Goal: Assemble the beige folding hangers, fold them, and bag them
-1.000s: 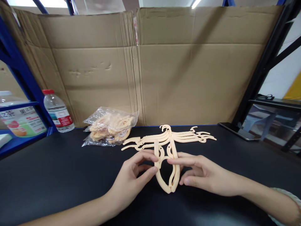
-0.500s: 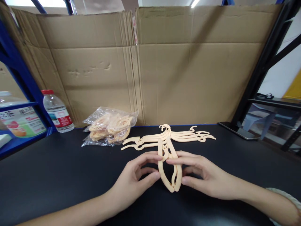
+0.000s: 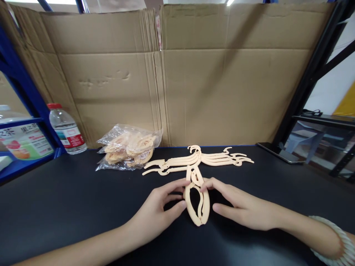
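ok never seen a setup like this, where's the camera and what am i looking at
No machine here: these are one person's bare hands, seen from a camera on their head, looking forward and down. The left hand holds a folded cream hanger by one side; the right hand touches its other side, thumb apart. Beyond, spread-out hangers lie on the black table beside a clear plastic bag of similar-coloured pieces. A red-capped bottle stands farther left.
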{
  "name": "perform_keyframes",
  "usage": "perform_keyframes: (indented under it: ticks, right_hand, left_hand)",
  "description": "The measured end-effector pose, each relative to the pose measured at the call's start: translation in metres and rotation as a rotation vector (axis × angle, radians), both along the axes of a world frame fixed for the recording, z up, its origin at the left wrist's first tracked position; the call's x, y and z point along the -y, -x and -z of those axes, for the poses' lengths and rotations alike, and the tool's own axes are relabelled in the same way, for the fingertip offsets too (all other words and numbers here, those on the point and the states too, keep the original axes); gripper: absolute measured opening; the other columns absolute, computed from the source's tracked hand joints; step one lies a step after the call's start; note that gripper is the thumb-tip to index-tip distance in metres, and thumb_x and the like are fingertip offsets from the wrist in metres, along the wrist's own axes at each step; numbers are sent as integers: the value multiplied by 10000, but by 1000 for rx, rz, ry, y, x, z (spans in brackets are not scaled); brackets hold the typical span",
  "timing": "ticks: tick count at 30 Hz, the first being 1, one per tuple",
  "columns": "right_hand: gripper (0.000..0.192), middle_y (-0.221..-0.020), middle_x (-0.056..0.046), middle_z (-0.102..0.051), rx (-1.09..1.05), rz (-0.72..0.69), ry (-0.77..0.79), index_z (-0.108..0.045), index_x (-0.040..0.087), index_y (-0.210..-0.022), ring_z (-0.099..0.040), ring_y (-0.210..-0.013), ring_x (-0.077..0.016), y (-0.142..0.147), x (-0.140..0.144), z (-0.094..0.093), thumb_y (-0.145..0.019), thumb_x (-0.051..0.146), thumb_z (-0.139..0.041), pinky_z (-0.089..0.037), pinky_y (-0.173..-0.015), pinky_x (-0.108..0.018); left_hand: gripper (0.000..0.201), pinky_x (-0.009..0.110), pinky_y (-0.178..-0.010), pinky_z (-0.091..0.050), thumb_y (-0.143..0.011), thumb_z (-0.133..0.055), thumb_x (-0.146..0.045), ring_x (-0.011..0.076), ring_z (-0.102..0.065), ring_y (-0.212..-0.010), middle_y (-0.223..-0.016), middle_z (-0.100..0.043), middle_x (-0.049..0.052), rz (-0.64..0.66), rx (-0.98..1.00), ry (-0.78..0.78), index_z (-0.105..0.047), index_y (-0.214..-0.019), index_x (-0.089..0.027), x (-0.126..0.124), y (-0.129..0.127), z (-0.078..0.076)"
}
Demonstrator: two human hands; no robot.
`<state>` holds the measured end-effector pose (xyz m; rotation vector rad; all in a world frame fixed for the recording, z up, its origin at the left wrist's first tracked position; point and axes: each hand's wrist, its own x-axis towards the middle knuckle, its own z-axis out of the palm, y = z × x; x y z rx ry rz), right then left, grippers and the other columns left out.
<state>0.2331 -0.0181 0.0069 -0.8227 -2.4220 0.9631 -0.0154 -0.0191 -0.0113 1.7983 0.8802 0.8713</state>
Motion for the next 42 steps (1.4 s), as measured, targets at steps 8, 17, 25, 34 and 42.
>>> perform_keyframes:
  ticks: [8,17,25,34,42]
  right_hand:
    - [500,-1462,-62,-379,92,53,-210,-306,265,-1436,-341,-1339,-207,-5,-6,6,-957,311,-439,-278,-1130,-418]
    - [390,-1367,-64,-471,201,-29,-266,-467,247,-1344,-379,-1295,-181,-2,1,-4,-955,261,-442,-311,-1108,-357]
    - [415,-1342,-61,-486,179,-33,-233,-472,275,-1349,-408,-1272,-192,-2,1,-5,-936,233,-473,-334,-1088,-366]
    - [349,-1251,-82,-547,146,-45,-241,-529,237,-1284,-484,-1183,-202,-10,-8,-4,-944,239,-452,-384,-1037,-389]
    - [274,-1163,-89,-591,145,-18,-276,-595,205,-1182,-541,-1086,-189,-18,-19,0,-948,230,-453,-435,-971,-366]
  left_hand:
    - [500,491,-1066,-394,-823,-565,-263,270,-503,-1236,-1350,-529,76,-205,-434,-314,-450,-1309,-258,0,16,-2]
    - [323,411,-1025,-444,-825,-554,-209,227,-544,-1180,-1240,-582,66,-117,-460,-473,-516,-1143,-250,-1,12,-2]
    - [399,423,-1031,-434,-811,-575,-217,246,-540,-1191,-1269,-575,85,-71,-446,-465,-488,-1200,-241,-3,16,-1]
    - [340,392,-995,-452,-823,-562,-219,232,-559,-1145,-1225,-595,57,-93,-421,-431,-512,-1158,-249,-10,19,-8]
    - [233,374,-957,-466,-834,-519,-199,217,-590,-1075,-1149,-628,40,-109,-484,-452,-567,-1060,-237,-20,26,-3]
